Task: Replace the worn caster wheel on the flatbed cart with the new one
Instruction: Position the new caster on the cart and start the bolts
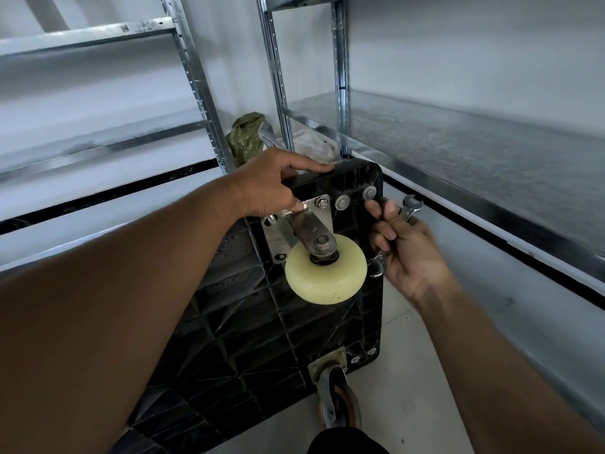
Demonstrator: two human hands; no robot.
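Note:
The black flatbed cart (pixel 248 329) stands on its edge with its ribbed underside facing me. A cream caster wheel (pixel 324 276) in a metal fork sits on a mounting plate (pixel 319 211) near the cart's top corner. My left hand (pixel 271 188) grips the cart's top edge, its thumb pressing the plate next to a bolt. My right hand (pixel 406 247) is just right of the wheel and holds two silver wrenches (pixel 409 208); one open jaw sticks up above my fingers. A dark worn caster (pixel 337 401) is mounted at the cart's lower corner.
Galvanised metal shelving (pixel 458 149) runs along the right and behind the cart, with another rack (pixel 98 37) at the left. A green crumpled bag (pixel 245 136) lies behind the cart's top edge. The pale floor (pixel 402 388) shows at the lower right.

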